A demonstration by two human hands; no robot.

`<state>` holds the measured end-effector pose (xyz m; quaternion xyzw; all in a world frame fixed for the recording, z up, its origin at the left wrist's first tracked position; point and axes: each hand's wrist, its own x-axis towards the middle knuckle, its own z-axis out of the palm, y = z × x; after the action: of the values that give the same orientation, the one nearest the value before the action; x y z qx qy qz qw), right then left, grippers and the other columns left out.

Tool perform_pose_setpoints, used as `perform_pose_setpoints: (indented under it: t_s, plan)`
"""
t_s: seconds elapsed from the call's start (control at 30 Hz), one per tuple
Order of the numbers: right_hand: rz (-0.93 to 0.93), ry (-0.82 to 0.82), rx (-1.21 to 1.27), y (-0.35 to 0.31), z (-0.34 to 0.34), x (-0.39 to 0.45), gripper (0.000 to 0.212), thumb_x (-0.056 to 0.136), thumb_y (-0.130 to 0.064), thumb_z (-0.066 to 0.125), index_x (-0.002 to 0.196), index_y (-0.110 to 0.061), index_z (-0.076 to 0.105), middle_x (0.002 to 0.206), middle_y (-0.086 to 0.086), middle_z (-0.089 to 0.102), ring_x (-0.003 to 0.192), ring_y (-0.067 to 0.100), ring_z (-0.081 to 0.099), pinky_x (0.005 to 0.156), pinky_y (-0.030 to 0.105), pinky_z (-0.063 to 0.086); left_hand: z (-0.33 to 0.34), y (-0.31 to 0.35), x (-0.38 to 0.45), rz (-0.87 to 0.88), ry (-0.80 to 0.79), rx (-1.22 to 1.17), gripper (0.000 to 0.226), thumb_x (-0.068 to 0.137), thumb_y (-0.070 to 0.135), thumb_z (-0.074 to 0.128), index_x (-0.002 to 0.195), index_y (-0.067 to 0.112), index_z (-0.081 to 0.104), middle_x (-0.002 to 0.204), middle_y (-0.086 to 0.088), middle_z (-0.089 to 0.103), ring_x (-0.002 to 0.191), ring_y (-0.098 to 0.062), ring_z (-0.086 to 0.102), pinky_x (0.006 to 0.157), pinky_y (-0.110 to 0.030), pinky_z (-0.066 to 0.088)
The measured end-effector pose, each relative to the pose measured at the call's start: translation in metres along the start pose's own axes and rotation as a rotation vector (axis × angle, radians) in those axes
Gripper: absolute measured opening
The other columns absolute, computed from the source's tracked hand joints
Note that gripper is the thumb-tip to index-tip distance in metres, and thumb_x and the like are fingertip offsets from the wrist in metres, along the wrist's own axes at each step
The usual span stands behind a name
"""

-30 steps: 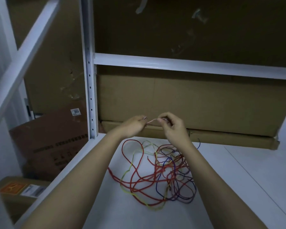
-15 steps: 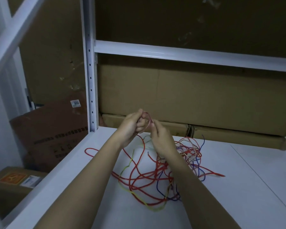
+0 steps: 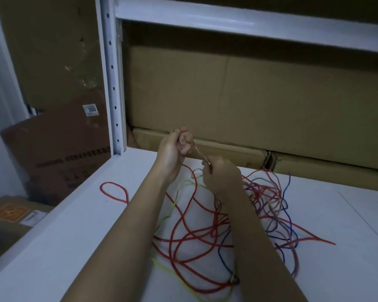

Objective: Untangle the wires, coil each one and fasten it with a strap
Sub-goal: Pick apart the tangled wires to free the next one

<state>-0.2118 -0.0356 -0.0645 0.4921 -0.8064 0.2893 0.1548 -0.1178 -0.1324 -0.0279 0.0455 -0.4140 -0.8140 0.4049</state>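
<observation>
Since a second ago both hands have dropped lower and moved left over the shelf; red loop now lies out near the shelf's left edge, and a red tail has swung out toward the right side.

I see a short pinkish wire end [image 3: 200, 154] stretched taut between the two hands. Left hand [image 3: 172, 149] grips its upper end, fingers curled round it, raised above the shelf near the back left corner. Right hand [image 3: 222, 175] pinches the lower end between fingertips, just beside and lower than the left.

Tangle of wires [image 3: 216, 225] sits on the white shelf [image 3: 74, 247], mid-depth, under and between both forearms. Mostly red strands, plus yellow-green, blue and purple ones, all crossed over each other. Red loop [image 3: 114, 191] lies flat close to the left edge, apart from the main heap. Red tail [image 3: 314, 238] points right. Yellow-green wire [image 3: 172, 273] runs toward the front edge.

Can't tell which strand in the heap the pinched end belongs to; my view blurs there.

Behind the shelf's back edge: stacked cardboard boxes [image 3: 249, 101]. White perforated upright [image 3: 111, 83] stands at the back left corner, crossbeam [image 3: 249, 25] above. Off the left edge, lower down, a brown carton [image 3: 59, 153] with a white label leans.
</observation>
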Motion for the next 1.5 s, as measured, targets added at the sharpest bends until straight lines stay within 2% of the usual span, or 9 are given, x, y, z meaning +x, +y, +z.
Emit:
perform_pose_setpoints:
  t_s: [0.17,0.37,0.6,0.7,0.87,1.0,1.13,1.33,1.5]
  plan:
    - [-0.07,-0.322,0.071,-0.011,-0.01,-0.001,0.037,0.098,-0.023,0.039,0.133,-0.022,0.053,0.106,0.009,0.065,0.088,0.024,0.057,0.063,0.026,0.034,-0.005,-0.002,0.004,0.061,0.142,0.231,0.022,0.105,0.014,0.025,0.098,0.01,0.045,0.074,-0.001,0.057,0.044,-0.004,0.042,0.052,-0.015,0.037]
    - [-0.359,-0.078,0.02,-0.013,-0.006,0.001,0.023,0.087,-0.023,0.054,0.092,-0.015,0.075,0.112,0.009,0.059,0.092,0.03,0.049,0.076,0.029,0.036,-0.009,-0.008,-0.003,0.198,-0.041,0.988,0.022,0.104,0.025,0.029,0.103,0.008,0.042,0.091,0.008,0.059,0.061,-0.007,0.055,0.055,-0.027,0.045]
    - [-0.077,-0.185,0.029,-0.008,-0.026,0.003,0.017,0.091,-0.033,0.062,0.093,-0.02,0.072,0.097,-0.002,0.063,0.084,0.015,0.056,0.068,0.028,0.042,-0.029,-0.01,-0.001,0.363,-0.099,1.468,0.02,0.102,0.019,0.032,0.092,0.004,0.041,0.094,-0.01,0.049,0.068,-0.026,0.055,0.059,-0.04,0.048]
    - [-0.001,-0.26,0.191,0.0,-0.038,0.004,0.012,0.088,-0.031,0.066,0.084,-0.02,0.071,0.084,-0.001,0.066,0.076,0.016,0.059,0.068,0.03,0.05,-0.03,-0.004,-0.005,0.354,-0.111,1.463,0.02,0.102,0.015,0.035,0.085,0.007,0.04,0.081,-0.006,0.047,0.064,-0.017,0.048,0.057,-0.036,0.037]
    - [0.006,0.001,0.436,0.001,-0.041,0.001,0.009,0.087,-0.027,0.067,0.081,-0.033,0.069,0.08,-0.015,0.062,0.075,0.004,0.056,0.064,0.017,0.044,-0.009,0.001,-0.016,0.109,-0.175,1.389,0.042,0.103,0.033,0.032,0.084,0.006,0.057,0.069,0.001,0.054,0.066,-0.014,0.051,0.055,-0.025,0.034]
    - [-0.016,0.159,0.415,0.008,-0.038,0.001,0.014,0.09,-0.028,0.06,0.09,-0.031,0.074,0.08,-0.016,0.067,0.072,0.007,0.061,0.065,0.034,0.052,0.005,0.011,-0.021,-0.009,-0.279,1.259,0.039,0.099,0.047,0.034,0.074,0.025,0.053,0.065,0.01,0.05,0.055,0.003,0.046,0.053,-0.013,0.034]
    - [0.008,0.07,0.447,0.015,-0.029,0.003,0.022,0.095,-0.016,0.055,0.093,-0.035,0.068,0.073,-0.024,0.06,0.071,-0.001,0.059,0.062,0.015,0.046,0.005,0.014,-0.019,-0.092,-0.43,1.14,0.028,0.099,0.035,0.043,0.075,0.027,0.053,0.061,0.014,0.045,0.053,0.005,0.043,0.053,-0.009,0.033]
    - [0.072,-0.08,0.512,0.014,-0.024,0.009,0.027,0.101,-0.02,0.045,0.115,-0.024,0.067,0.078,-0.013,0.061,0.07,0.002,0.055,0.064,0.013,0.043,-0.006,0.011,-0.012,-0.028,-0.311,1.092,0.039,0.102,0.031,0.038,0.065,0.021,0.047,0.052,0.015,0.043,0.049,-0.001,0.038,0.054,-0.02,0.031]
    - [0.179,-0.127,0.391,0.019,-0.024,0.0,0.026,0.103,-0.029,0.036,0.101,-0.019,0.061,0.07,-0.011,0.056,0.062,0.002,0.05,0.057,0.022,0.036,0.003,0.011,-0.012,0.001,-0.102,0.751,0.043,0.104,0.022,0.033,0.064,0.014,0.044,0.042,0.01,0.032,0.04,-0.005,0.026,0.044,-0.018,0.024]
